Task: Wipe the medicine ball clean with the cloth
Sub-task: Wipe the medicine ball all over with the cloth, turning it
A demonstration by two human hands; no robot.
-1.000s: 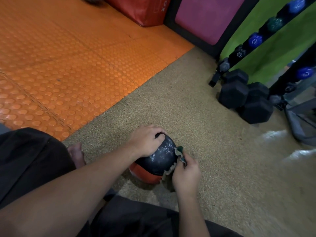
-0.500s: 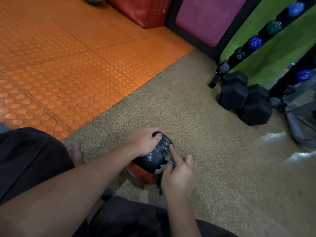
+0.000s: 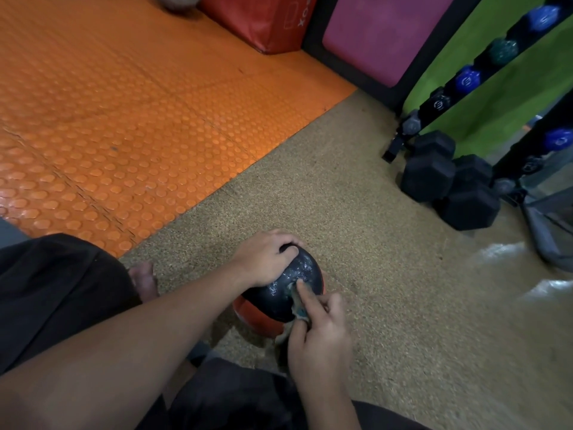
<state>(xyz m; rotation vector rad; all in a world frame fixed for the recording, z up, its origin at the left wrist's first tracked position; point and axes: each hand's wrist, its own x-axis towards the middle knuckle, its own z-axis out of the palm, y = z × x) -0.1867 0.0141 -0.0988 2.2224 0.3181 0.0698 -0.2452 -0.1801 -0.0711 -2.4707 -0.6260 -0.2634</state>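
Right hand presses cloth on medicine ball; left hand steadies.

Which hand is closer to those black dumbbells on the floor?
The right hand. It sits on the medicine ball's side facing the dumbbells; the left hand grips the ball's far side.

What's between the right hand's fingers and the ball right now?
The cloth: in the head view the right hand presses it against the black top of the medicine ball with an outstretched finger.
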